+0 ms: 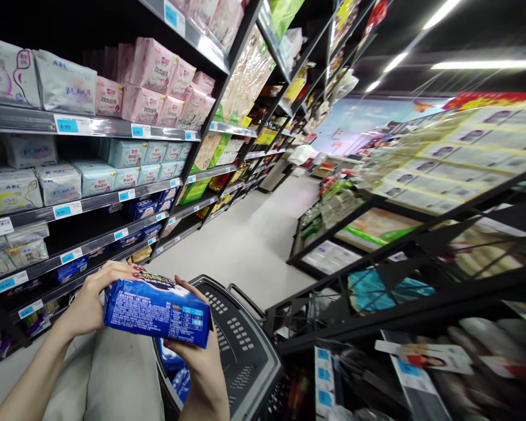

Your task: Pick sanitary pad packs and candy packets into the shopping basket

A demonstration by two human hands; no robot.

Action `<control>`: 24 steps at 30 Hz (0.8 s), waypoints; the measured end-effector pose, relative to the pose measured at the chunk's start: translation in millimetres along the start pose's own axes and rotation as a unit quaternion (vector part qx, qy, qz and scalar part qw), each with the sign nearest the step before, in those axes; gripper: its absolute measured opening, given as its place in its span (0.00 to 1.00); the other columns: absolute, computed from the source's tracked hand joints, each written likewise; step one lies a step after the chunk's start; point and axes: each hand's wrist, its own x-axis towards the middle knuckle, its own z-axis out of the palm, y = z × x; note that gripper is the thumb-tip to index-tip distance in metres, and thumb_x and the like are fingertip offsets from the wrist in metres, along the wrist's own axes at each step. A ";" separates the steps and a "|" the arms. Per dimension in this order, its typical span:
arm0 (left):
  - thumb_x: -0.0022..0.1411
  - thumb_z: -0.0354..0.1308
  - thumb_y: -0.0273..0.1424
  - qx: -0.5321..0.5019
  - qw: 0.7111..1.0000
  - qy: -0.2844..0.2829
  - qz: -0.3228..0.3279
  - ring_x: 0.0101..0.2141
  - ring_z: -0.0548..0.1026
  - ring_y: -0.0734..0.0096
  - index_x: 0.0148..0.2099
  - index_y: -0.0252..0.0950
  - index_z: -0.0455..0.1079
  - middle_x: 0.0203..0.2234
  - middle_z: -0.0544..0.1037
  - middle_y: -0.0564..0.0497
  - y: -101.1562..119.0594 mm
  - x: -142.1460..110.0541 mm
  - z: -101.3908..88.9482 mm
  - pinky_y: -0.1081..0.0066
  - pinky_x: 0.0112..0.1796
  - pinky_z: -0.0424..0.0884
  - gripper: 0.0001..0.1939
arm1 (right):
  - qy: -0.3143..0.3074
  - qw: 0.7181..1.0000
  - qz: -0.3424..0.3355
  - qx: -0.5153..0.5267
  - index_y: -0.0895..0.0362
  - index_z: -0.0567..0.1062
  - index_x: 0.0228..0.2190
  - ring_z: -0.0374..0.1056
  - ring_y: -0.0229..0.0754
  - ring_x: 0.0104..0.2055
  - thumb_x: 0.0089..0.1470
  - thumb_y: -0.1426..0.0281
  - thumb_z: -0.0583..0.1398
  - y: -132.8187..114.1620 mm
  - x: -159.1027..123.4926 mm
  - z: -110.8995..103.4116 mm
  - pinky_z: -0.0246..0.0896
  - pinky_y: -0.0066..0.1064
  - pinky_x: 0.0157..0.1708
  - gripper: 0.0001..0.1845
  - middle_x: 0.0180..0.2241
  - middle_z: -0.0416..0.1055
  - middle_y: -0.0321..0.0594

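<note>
Between my two hands is a dark blue soft pack (153,313) with white print, tilted so a long printed side faces me. My left hand (92,295) grips its left end, fingers over the top edge. The right end sits in my right hand (197,351), with the thumb side on top and fingers underneath. Just below and to the right stands a black shopping basket (241,339), its handle up at the far side. Partly hidden behind my right wrist, blue packs (175,374) lie inside the basket.
Shelves on the left hold pink packs (146,64), light blue packs (129,155) and more dark blue packs (144,207), with price tags along the edges. A pale aisle floor (249,245) runs ahead. On the right are slanted racks with boxed goods (456,155) and hanging dark items (486,362).
</note>
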 end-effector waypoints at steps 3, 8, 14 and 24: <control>0.57 0.68 0.30 0.002 1.000 -0.001 0.000 0.52 0.74 0.57 0.51 0.40 0.71 0.48 0.77 0.43 0.0 -0.9 0.0 0.61 0.54 0.68 0.20 | 0.003 1.000 -0.001 0.002 0.45 0.70 0.55 0.65 0.54 0.57 0.34 0.55 0.77 0.3 -0.7 -0.2 0.65 0.38 0.54 0.46 0.57 0.67 0.40; 0.56 0.69 0.32 0.004 1.000 -0.001 0.000 0.52 0.74 0.56 0.51 0.41 0.71 0.47 0.77 0.43 0.4 -0.5 0.0 0.61 0.54 0.68 0.20 | -0.003 1.000 0.018 0.013 0.45 0.69 0.56 0.65 0.54 0.57 0.34 0.57 0.77 0.9 -1.6 -0.2 0.63 0.40 0.55 0.46 0.59 0.65 0.40; 0.56 0.68 0.30 0.009 1.000 0.002 0.006 0.52 0.74 0.57 0.51 0.40 0.71 0.47 0.78 0.42 1.0 0.5 0.7 0.61 0.54 0.68 0.20 | 0.004 1.000 0.023 0.016 0.46 0.69 0.56 0.65 0.54 0.58 0.32 0.57 0.77 -0.4 -0.5 1.5 0.62 0.39 0.56 0.48 0.59 0.66 0.40; 0.55 0.69 0.28 0.010 1.000 0.011 0.012 0.50 0.76 0.53 0.50 0.39 0.72 0.46 0.79 0.41 2.4 1.2 0.1 0.57 0.52 0.70 0.20 | 0.012 1.000 0.005 -0.001 0.48 0.71 0.55 0.68 0.55 0.55 0.32 0.56 0.77 -3.3 0.4 2.6 0.67 0.40 0.53 0.47 0.58 0.68 0.42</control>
